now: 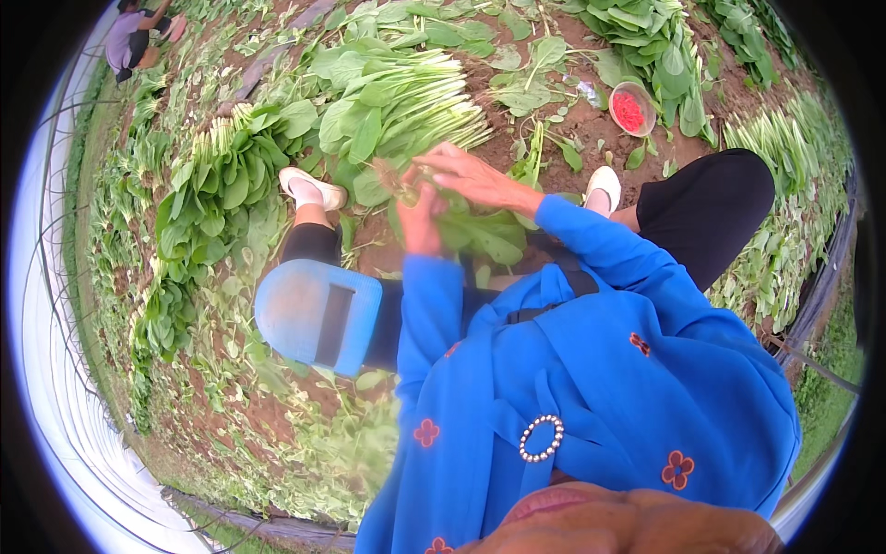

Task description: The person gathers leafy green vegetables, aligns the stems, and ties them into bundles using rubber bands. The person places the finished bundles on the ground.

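My left hand [420,215] is closed around the root end of a leafy green plant [484,232], its roots pointing up and its leaves hanging down to the right. Over its top, my right hand [457,173] touches the plant near the roots with fingers partly spread; motion blur hides the exact contact. Just beyond the hands lies a large pile of leafy greens [415,97] with pale stalks towards the right. A round bowl [649,111] of small red pieces stands on the soil at the upper right.
Bundled greens [208,180] lie in a row at left, with more stacked greens [647,48] at upper right and cut greens [775,142] beyond my knee. Loose leaves litter the soil. Another person [128,41] crouches at the far upper left. A blue pad [297,311] is beside my leg.
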`<state>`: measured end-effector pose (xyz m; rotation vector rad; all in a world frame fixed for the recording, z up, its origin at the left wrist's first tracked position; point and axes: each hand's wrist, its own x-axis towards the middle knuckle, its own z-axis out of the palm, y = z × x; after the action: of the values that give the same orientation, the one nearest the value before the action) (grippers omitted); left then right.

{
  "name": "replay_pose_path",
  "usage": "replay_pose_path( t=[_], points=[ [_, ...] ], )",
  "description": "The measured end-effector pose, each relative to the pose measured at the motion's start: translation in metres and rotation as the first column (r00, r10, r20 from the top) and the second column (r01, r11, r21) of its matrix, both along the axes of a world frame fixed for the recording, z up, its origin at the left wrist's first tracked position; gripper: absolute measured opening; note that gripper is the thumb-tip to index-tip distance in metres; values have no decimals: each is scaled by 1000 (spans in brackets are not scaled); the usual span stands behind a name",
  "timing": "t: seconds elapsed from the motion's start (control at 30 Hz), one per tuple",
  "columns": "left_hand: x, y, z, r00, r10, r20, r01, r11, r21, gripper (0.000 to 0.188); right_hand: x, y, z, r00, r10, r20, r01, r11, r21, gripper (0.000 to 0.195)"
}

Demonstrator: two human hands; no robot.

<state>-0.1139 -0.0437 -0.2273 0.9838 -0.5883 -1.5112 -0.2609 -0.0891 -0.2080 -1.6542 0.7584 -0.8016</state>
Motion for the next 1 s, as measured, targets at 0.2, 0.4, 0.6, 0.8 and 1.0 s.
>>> replay_pose_path(
  t=[0.2, 0.4, 0.6, 0.8, 1.0],
  points=[
    [0, 3, 8, 998, 37, -43, -42, 993, -108, 45, 10, 13, 15, 986, -48, 157, 37, 997, 72, 41],
    [12, 5, -15, 993, -1, -120, -12, 994, -106, 40, 15, 23, 28, 941, -320, 113, 285, 926, 246, 26],
    [3, 3, -2, 982, 32, -187, -50, 994, -93, 45, 28, 39, 26, 903, -396, 166, 385, 918, 95, 19],
    [8, 5, -12, 974, 2, -225, -7, 1000, -23, 39, 33, 38, 15, 873, -415, 256, 301, 871, 389, 45],
    [5, 1, -17, 993, 51, -111, -52, 999, -2, 26, 27, 30, 19, 895, -423, 142, 338, 851, 401, 62]
  ],
)
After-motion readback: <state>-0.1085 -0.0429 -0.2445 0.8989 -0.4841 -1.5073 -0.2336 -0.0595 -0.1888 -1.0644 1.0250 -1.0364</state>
